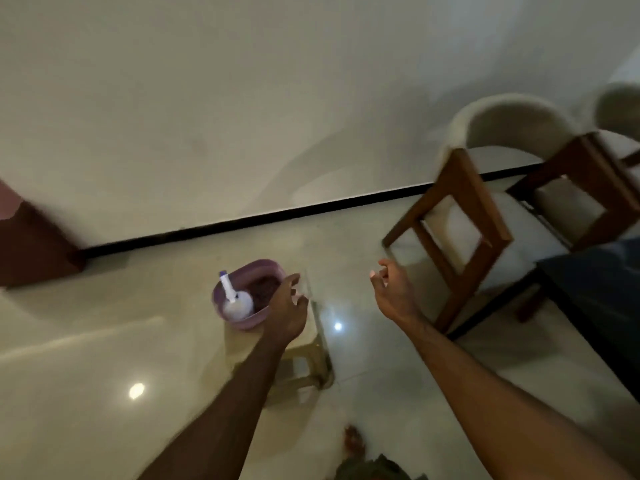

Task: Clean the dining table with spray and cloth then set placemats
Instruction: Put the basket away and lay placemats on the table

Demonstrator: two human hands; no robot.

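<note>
The spray bottle [234, 299] lay tilted inside a purple plastic basin [221, 299], its white body low in the basin and its nozzle end with a blue tip pointing up and to the left over the rim. A dark crumpled mass, probably the cloth [265, 289], lay in the same basin just beside the bottle; motion blur prevented a firmer identification. The basin stood on top of a pale plastic stool [308, 358], which stood on the glossy tiled floor [86, 341].

The left hand [285, 311] was extended over the near right edge of the basin, fingers [294, 280] loosely spread and released, grasping nothing; whether they touched the rim could not be determined. The right hand [389, 287] was raised well apart from the basin, to its right, fingers relaxed and slightly bent, holding nothing. Both forearms were bare.

To the right stood a wooden chair [460, 230] with a pale upholstered seat and rounded back, and a second similar chair [588, 188] beyond it. The dark edge of the table [595, 282] showed at the far right, beside the chairs. A black skirting line ran along the foot of the pale wall [242, 98]. A brown wooden piece of furniture [31, 247] stood at the far left against the wall. Two light reflections showed on the floor.
</note>
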